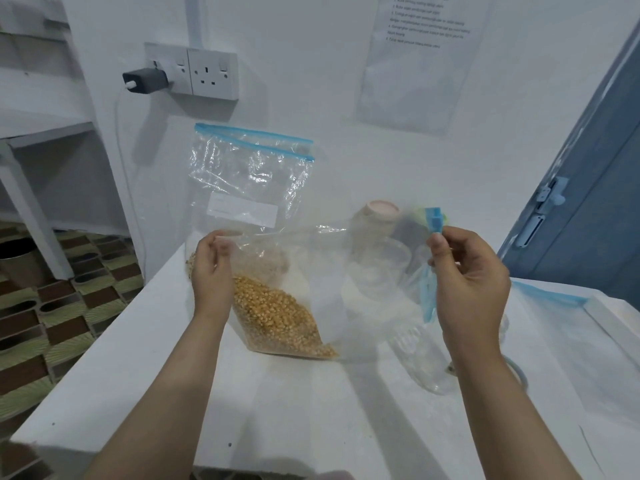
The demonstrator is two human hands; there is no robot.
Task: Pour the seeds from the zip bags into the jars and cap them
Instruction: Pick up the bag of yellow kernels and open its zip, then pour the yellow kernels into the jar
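I am holding a zip bag (311,289) of yellow seeds (277,320) above the white table (138,358), my left hand (212,271) pinching one top corner, my right hand (467,282) pinching the blue zip strip (428,296). Clear jars (377,271) are standing just behind it.

Bright, cool, bluish-white light fills the room, soft and even. The white surface (145,368) is nearly washed out, with faint shadows under the forearms. The charger (145,80) throws a soft shadow down the wall. Straight lines bow at the edges: wide-angle distortion. The wall notice (424,57) is too soft to read.
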